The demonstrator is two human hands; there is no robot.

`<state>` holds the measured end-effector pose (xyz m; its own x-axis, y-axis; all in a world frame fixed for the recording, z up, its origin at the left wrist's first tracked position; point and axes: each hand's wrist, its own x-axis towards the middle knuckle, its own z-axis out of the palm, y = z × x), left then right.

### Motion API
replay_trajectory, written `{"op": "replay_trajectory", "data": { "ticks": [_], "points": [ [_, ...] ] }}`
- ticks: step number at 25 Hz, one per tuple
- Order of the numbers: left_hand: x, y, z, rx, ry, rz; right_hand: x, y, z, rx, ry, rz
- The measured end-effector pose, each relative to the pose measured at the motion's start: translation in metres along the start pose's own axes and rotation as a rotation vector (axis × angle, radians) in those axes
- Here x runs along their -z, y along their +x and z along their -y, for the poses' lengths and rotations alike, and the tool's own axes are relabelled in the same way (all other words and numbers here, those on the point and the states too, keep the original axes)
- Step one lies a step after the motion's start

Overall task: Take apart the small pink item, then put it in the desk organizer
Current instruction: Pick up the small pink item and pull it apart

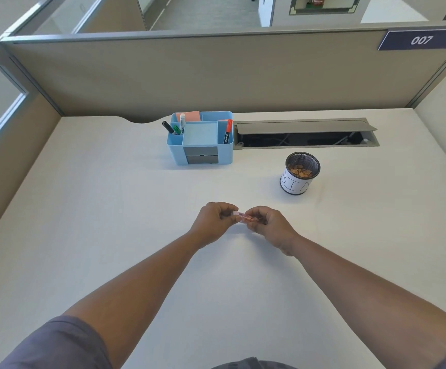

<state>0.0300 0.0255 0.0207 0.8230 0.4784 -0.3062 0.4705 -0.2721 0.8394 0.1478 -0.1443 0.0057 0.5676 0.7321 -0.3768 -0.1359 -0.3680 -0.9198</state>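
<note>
Sleeves (56,342) dark grey at the near edge, our bare forearms reaching out over the white surface (83,222). Both hands meet at mid-surface. Left hand (212,222) has its grip pressed together on the pale end of the pink item (244,217); right hand (272,227) pinches the other end, fingers curled over it. Item lies roughly level between the two grips, held just above the surface; we cannot tell whether its parts are separated.

Beyond, to the right, a black mesh cup (300,173) with a white paper wrap, brownish bits inside. It stands well apart from our hands.

Farther back, left of the cup, the blue organizer (200,138): two grey drawers in its front face, a blue pad in the middle compartment, a black marker (168,127), a green one and a white one (182,121) leaning in the left compartment, a red marker (228,131) in the right, pink notes (191,116) at the back.

Just beside the organizer, to its right, an open cable hatch (305,133) set into the surface. Behind all, a beige partition (189,75) with a "007" plate (420,39).
</note>
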Motion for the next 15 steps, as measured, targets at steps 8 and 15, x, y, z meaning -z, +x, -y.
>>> {"op": "replay_trajectory", "data": {
  "ticks": [8,15],
  "points": [
    [0.003,-0.001,-0.002,-0.008,-0.028,0.017,0.001,-0.001,-0.001,-0.010,0.015,-0.023],
    [0.010,-0.002,-0.005,-0.015,0.033,0.068,0.001,0.001,-0.003,-0.013,-0.049,-0.003]
  ]
}}
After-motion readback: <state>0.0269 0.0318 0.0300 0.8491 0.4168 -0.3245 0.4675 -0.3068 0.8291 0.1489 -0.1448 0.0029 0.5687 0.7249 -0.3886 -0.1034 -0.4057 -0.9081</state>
